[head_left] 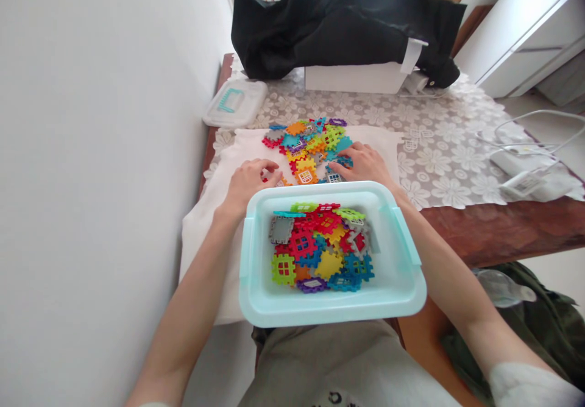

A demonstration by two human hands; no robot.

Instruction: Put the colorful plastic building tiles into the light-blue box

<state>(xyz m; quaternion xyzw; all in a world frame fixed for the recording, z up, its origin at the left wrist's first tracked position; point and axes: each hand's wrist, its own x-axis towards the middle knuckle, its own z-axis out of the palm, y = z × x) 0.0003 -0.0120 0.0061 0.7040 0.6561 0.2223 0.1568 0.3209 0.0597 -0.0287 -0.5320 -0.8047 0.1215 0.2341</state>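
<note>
A heap of colourful plastic interlocking tiles (305, 174) lies on a white cloth (214, 224). At the heap's near left side is my left hand (249, 183), its fingers curved and apart beside a few red and orange tiles; no held tile shows. My right hand (365, 164) rests at the heap's right edge, fingers spread, touching or just above blue tiles and close to a grey window tile (333, 177). Between my forearms stands a light teal tub (331, 309) with many more tiles, among them a yellow tile (329, 265) and a green window tile (284, 269).
A clear lid with a teal handle (235, 102) lies at the back left by the white wall (105, 120). Black fabric (347, 23) covers a white box (351, 78) at the back. White cable and a device (525, 169) lie on the lace tablecloth (448, 145) at right.
</note>
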